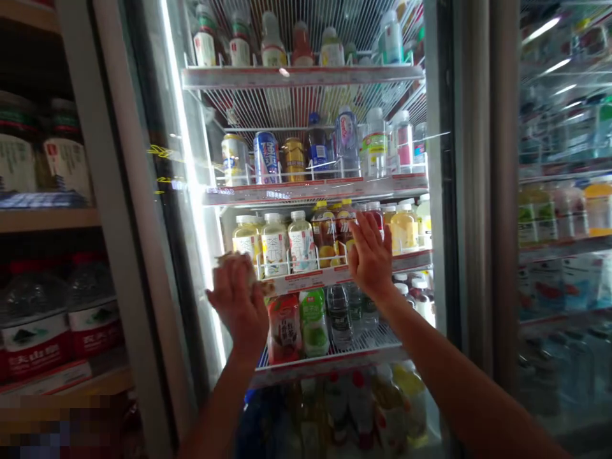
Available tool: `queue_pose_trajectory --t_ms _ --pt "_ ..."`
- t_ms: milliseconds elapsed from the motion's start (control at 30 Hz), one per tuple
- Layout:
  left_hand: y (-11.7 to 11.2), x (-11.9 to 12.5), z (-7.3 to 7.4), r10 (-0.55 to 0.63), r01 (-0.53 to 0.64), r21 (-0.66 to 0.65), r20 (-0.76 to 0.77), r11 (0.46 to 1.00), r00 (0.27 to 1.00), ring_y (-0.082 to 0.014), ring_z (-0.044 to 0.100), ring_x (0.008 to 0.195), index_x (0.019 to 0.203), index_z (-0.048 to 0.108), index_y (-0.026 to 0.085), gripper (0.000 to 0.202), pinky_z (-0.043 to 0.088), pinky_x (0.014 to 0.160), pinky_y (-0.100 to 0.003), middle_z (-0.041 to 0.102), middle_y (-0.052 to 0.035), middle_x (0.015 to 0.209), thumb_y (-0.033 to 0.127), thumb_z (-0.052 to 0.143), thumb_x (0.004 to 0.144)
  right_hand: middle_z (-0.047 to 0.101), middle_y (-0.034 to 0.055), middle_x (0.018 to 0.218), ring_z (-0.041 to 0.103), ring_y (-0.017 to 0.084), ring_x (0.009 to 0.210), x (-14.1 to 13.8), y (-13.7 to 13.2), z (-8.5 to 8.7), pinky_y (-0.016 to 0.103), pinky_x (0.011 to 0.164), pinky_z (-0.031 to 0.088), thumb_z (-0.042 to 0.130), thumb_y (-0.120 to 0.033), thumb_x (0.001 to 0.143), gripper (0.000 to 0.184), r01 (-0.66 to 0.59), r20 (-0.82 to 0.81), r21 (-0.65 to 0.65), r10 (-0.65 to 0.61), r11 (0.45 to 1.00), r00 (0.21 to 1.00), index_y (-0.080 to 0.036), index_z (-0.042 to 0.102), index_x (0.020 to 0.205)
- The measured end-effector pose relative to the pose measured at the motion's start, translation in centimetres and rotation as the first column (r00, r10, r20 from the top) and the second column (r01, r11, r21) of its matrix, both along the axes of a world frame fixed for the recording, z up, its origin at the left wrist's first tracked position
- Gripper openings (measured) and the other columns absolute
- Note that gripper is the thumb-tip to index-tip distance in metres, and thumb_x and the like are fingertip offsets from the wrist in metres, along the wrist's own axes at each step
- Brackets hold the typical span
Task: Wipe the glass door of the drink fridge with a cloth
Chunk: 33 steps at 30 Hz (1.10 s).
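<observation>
My left hand (pixel 239 299) is at the lower left of a lit drinks fridge, with a crumpled, light-coloured cloth (pixel 265 287) under its fingers. The cloth is mostly hidden by the hand and a little blurred. My right hand (pixel 371 258) is raised with the fingers stretched out, in front of the middle shelf, and holds nothing. Reflections point to a glass door (pixel 284 146) before the shelves; whether either palm touches it I cannot tell. Behind the hands stand white-capped bottles (pixel 275 245) and dark bottles with yellow caps (pixel 325 233).
Cans (pixel 266 156) and bottles line the upper shelves. Below the hands are a red drink pack (pixel 284 328) and a green one (pixel 313 322). A metal door frame (pixel 488 191) and another fridge are at right; a shelf of large bottles (pixel 36 325) is at left.
</observation>
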State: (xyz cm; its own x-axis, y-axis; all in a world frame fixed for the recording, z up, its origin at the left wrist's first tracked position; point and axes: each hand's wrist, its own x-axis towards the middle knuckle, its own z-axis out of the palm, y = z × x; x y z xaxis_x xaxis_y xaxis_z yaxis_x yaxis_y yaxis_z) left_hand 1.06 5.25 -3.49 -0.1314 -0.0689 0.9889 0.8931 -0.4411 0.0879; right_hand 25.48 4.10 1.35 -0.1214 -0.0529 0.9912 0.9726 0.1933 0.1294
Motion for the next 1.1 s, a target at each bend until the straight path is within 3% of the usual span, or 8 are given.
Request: queue_pose_trajectory --t_ms 167,333,400,567,667,867,1000,1100 --pt "-0.1 4.3 -1.0 -0.044 0.063 0.045 -0.334 0.997 0.941 -0.0209 0.029 0.136 0.138 0.036 0.025 0.052 0.01 0.114 -0.043 0.047 -0.0077 0.138 0.021 0.047 0.087 0.038 0.0041 0.145 0.028 0.02 0.137 0.3 -0.1 0.1 0.046 0.113 0.019 0.035 -0.02 0.089 0.063 0.019 0.015 0.009 -0.019 1.0 1.0 -0.026 0.009 0.147" --pt "1.1 -1.1 0.9 0.026 -0.028 0.065 0.023 0.998 0.999 -0.0262 0.028 0.136 0.138 0.036 0.021 0.052 0.012 0.111 -0.05 0.041 -0.0128 0.142 0.025 0.047 0.088 0.034 0.0036 0.148 0.026 0.02 0.138 0.2 -0.1 0.0 0.046 0.114 0.018 0.035 -0.02 0.088 0.064 0.015 0.009 -0.014 -0.015 1.0 1.0 -0.025 0.01 0.147" --pt "1.1 -1.0 1.9 0.011 -0.017 0.067 0.091 0.998 0.996 -0.0274 0.029 0.136 0.138 0.037 0.021 0.051 0.016 0.11 -0.051 0.041 -0.0131 0.142 0.026 0.046 0.088 0.032 0.0032 0.148 0.025 0.02 0.138 0.1 -0.1 -0.1 0.047 0.114 0.017 0.035 -0.02 0.088 0.065 0.023 -0.008 -0.03 -0.023 0.999 1.0 -0.025 0.009 0.147" --pt "0.4 4.5 2.7 -0.05 0.077 0.1 -0.248 0.992 0.967 -0.0218 0.03 0.136 0.139 0.035 0.021 0.052 0.021 0.111 -0.044 0.047 -0.0107 0.137 0.021 0.045 0.088 0.034 0.0037 0.147 0.025 0.02 0.138 0.2 0.0 -0.1 0.047 0.114 0.017 0.034 -0.019 0.087 0.063 0.025 -0.002 -0.041 -0.025 0.999 1.0 -0.024 0.013 0.147" --pt "0.5 4.2 3.7 -0.043 0.085 0.108 -0.343 0.991 0.938 -0.0199 0.032 0.135 0.138 0.035 0.021 0.052 0.018 0.113 -0.041 0.049 -0.0098 0.136 0.021 0.045 0.088 0.037 0.0037 0.146 0.028 0.02 0.137 0.3 -0.1 -0.1 0.047 0.113 0.019 0.034 -0.019 0.088 0.062 0.036 0.004 -0.033 -0.035 0.999 0.999 -0.025 0.014 0.146" --pt "1.3 1.8 7.2 -0.063 0.059 0.086 0.04 0.995 0.997 -0.0258 0.027 0.137 0.137 0.038 0.015 0.051 0.018 0.112 -0.049 0.039 -0.0149 0.142 0.026 0.043 0.088 0.038 0.0044 0.145 0.028 0.021 0.137 0.0 -0.2 -0.1 0.048 0.112 0.02 0.035 -0.019 0.088 0.064 0.038 -0.01 -0.011 -0.038 0.999 0.999 -0.025 0.012 0.147" --pt "0.9 7.0 6.1 -0.076 0.112 0.082 -0.348 0.99 0.934 -0.0207 0.026 0.137 0.136 0.038 0.017 0.047 0.019 0.114 -0.043 0.044 -0.0093 0.14 0.023 0.04 0.089 0.038 0.0043 0.145 0.028 0.02 0.137 0.1 -0.1 -0.1 0.047 0.112 0.02 0.036 -0.018 0.087 0.063 0.027 -0.002 0.019 -0.027 0.999 1.0 -0.025 0.015 0.146" --pt "0.7 8.1 5.9 -0.063 0.104 0.057 -0.49 0.993 0.87 -0.019 0.03 0.136 0.135 0.04 0.02 0.046 0.016 0.115 -0.042 0.047 -0.0071 0.138 0.023 0.04 0.09 0.038 0.0048 0.146 0.029 0.02 0.137 0.3 -0.1 0.0 0.047 0.112 0.02 0.037 -0.018 0.087 0.062 0.002 0.024 0.051 -0.003 0.999 1.0 -0.024 0.017 0.146"
